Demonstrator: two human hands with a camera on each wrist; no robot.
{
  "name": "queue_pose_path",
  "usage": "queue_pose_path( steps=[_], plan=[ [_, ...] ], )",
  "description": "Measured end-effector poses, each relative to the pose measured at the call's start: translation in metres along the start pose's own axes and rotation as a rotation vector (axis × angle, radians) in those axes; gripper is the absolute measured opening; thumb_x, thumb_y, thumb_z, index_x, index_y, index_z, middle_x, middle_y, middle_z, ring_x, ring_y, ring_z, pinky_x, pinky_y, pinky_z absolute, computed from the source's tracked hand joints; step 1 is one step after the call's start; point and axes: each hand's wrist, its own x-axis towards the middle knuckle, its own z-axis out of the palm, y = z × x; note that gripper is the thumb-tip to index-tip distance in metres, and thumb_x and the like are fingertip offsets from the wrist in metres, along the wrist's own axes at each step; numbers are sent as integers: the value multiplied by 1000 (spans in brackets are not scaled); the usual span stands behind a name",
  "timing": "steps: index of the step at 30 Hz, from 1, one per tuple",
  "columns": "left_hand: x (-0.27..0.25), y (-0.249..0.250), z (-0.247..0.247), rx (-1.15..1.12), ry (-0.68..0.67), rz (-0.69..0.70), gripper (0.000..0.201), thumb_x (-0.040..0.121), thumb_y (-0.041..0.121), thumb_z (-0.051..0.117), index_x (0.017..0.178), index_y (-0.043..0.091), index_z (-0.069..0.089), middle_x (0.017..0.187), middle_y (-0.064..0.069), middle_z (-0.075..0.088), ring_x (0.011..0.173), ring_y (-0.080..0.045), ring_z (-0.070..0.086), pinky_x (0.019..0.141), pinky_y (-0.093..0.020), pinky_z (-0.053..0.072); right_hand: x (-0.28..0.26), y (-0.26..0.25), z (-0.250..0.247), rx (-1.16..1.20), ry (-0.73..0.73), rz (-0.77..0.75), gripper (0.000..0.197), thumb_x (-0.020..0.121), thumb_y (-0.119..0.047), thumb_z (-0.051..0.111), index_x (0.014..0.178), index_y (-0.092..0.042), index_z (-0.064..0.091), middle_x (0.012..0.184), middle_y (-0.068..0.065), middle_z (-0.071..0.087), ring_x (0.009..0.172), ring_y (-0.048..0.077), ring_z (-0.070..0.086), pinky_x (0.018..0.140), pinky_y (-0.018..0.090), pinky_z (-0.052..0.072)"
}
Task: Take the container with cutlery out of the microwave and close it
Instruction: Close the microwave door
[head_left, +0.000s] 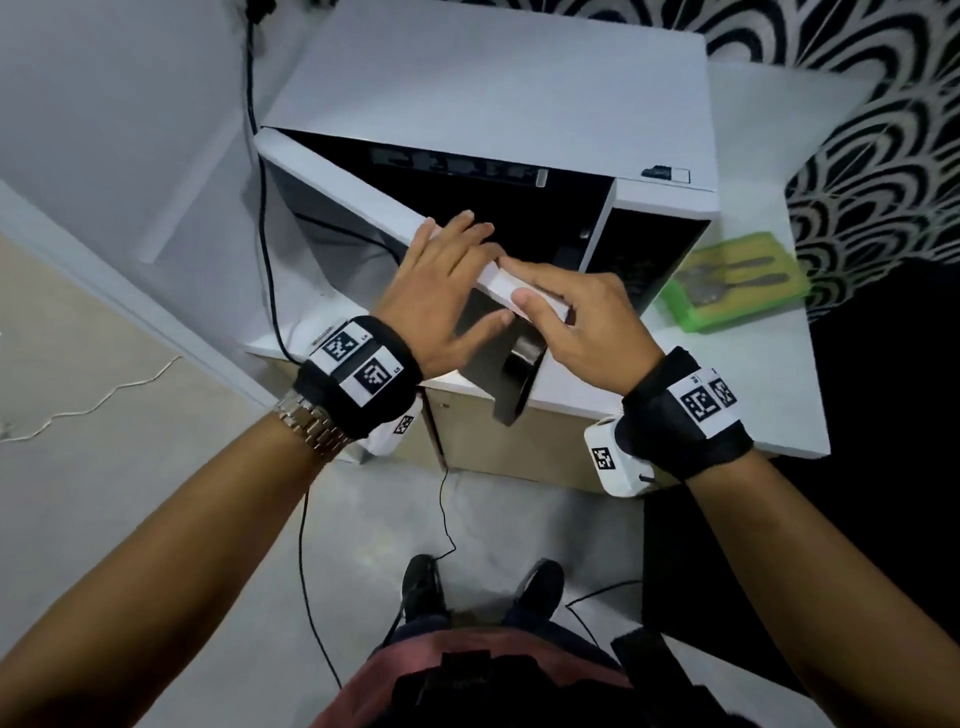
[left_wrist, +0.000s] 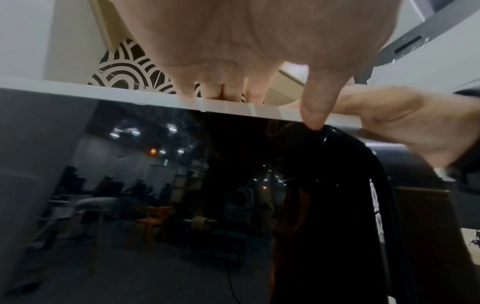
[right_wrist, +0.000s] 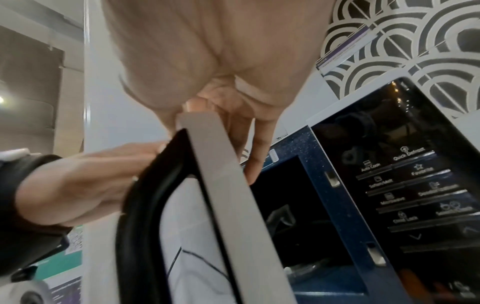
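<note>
The white microwave (head_left: 493, 93) stands on a counter with its door (head_left: 343, 182) swung partly open. A green container (head_left: 691, 319) with cutlery (head_left: 727, 275) in it sits on the counter to the right of the microwave. My left hand (head_left: 441, 275) lies across the door's top edge, fingers straight and thumb on the dark front glass (left_wrist: 130, 185) beside the black handle (left_wrist: 363, 185). My right hand (head_left: 576, 317) grips the door's free corner just right of it, fingers hanging down behind the door's edge (right_wrist: 221, 185). The dark cavity shows no container.
The control panel (right_wrist: 415, 185) is on the microwave's right side. A black power cable (head_left: 265, 208) runs down the wall to the left. The white counter (head_left: 753, 405) reaches its front edge near my right wrist. Thin cables trail over the grey floor by my feet.
</note>
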Motion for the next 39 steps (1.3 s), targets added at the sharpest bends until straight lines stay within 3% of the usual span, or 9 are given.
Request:
queue_pose_path(
  steps=[4, 6, 10, 14, 20, 25, 28, 39],
  plan=[
    [26, -4, 15, 160, -31, 6, 85, 85, 55, 53, 153, 12, 25, 164, -12, 20, 154, -29, 11, 124, -55, 6, 14, 14, -7, -226, 133, -33, 35, 101, -22, 52, 130, -9, 66, 122, 7, 73, 111, 24, 68, 93, 41, 56],
    [38, -4, 21, 208, -36, -9, 96, 79, 50, 61, 155, 11, 17, 166, -12, 13, 154, -29, 6, 124, -55, 4, 20, 20, -7, -403, 129, -37, 39, 99, -24, 53, 133, -8, 63, 126, 11, 70, 119, 29, 63, 97, 44, 54],
    [60, -3, 25, 251, -43, -42, 102, 77, 41, 65, 157, 11, 7, 166, -13, 6, 154, -31, 1, 124, -54, 4, 32, 29, -5, -637, 47, 33, 60, 96, -29, 56, 149, -7, 41, 153, 18, 45, 148, 34, 34, 121, 51, 28],
    [80, -4, 27, 268, -77, -64, 106, 79, 44, 65, 157, 12, 2, 167, -13, 0, 154, -31, -4, 124, -53, 1, 47, 34, -7, -787, -11, 116, 88, 88, -34, 69, 156, -7, 22, 165, 20, 19, 155, 35, 12, 126, 53, 10],
    [104, -12, 23, 317, -131, -74, 111, 78, 60, 65, 157, 16, 0, 167, -12, 1, 154, -30, -2, 124, -50, -2, 69, 46, -15, -853, -15, 199, 103, 78, -45, 74, 156, -5, 19, 165, 19, 20, 154, 35, 15, 126, 55, 7],
    [136, -26, 11, 383, -245, -128, 134, 60, 74, 73, 156, 20, -3, 167, -10, 1, 154, -32, 1, 124, -49, 4, 89, 51, -21, -849, -36, 245, 116, 70, -58, 74, 156, -4, 18, 165, 20, 19, 154, 34, 15, 126, 54, 7],
    [146, -30, 10, 409, -244, -133, 142, 49, 77, 77, 156, 22, 2, 166, -9, 6, 153, -32, 6, 124, -50, 9, 93, 52, -21, -847, -50, 250, 119, 71, -60, 74, 157, -3, 15, 166, 18, 16, 155, 32, 13, 127, 51, 6],
    [152, -36, 13, 405, -113, -101, 123, 48, 72, 80, 146, 21, 27, 154, -9, 31, 140, -35, 31, 114, -51, 29, 93, 54, -18, -849, 15, 231, 98, 82, -47, 73, 155, -2, 25, 163, 18, 26, 153, 33, 23, 126, 47, 13]
  ],
)
